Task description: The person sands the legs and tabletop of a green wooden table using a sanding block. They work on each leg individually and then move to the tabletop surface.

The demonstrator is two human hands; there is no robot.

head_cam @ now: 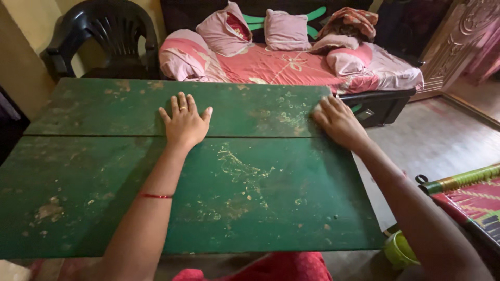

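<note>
- Left hand [185, 124], centre of the frame: fingers [182, 102] spread wide and pressed flat on the green worktop [94, 171], palm down, holding nothing. There's a ring on one finger and a red thread [156, 196] round the forearm lower down.
- Right hand [338, 122], right of centre: fingers [325, 106] close together and bent over the worktop's far right edge. Something pale peeks out at the fingertips; I cannot tell whether it is a cloth or just a scuff in the paint.
- Between and below the hands, the worktop is worn, with pale scratches and dried brown blotches, thickest in the middle. A seam [104, 136] runs straight across the frame just under both hands, splitting the surface into two boards.
- Risk, as I judge it: the right hand sits right at the edge, so a hard push could slip it off the corner. Leaning weight on the seam could rock a board if it is loose.
- Lower right, a yellow-green bucket [398, 250] sits beside the worktop's corner, and a slide of the board could knock it.
- Further out: a black plastic chair [104, 36] upper left, and a bed [291, 65] with pink pillows [284, 30] along the top.
</note>
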